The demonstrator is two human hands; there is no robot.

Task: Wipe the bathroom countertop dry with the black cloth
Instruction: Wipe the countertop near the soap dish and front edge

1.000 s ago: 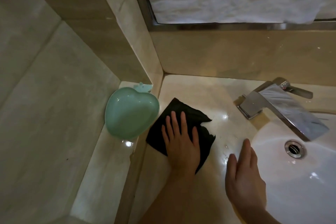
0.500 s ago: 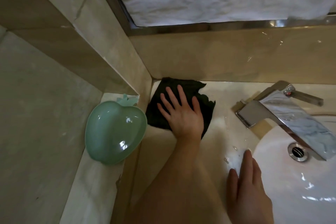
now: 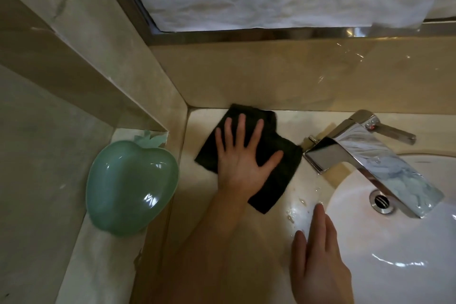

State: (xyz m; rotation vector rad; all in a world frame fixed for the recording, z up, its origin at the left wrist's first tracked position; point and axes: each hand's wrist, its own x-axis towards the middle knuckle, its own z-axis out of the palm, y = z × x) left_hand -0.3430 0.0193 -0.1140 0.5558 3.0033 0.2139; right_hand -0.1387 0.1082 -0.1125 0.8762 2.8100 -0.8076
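cloth flat at the back of the counter

the left hand (image 3: 243, 160) presses the black cloth (image 3: 274, 155) with fingers spread flat, just left of the faucet (image 3: 365, 155) and tight against the back wall. the right hand (image 3: 318, 259) rests open on the wet countertop (image 3: 299, 192), in front of the faucet, beside the sink (image 3: 394, 242). a green apple-shaped dish (image 3: 130, 190) sits far left of the faucet.

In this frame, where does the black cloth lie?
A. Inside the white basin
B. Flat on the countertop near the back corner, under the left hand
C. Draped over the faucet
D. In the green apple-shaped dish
B: the left hand presses with spread fingers on the black cloth, flat on the countertop by the back wall.
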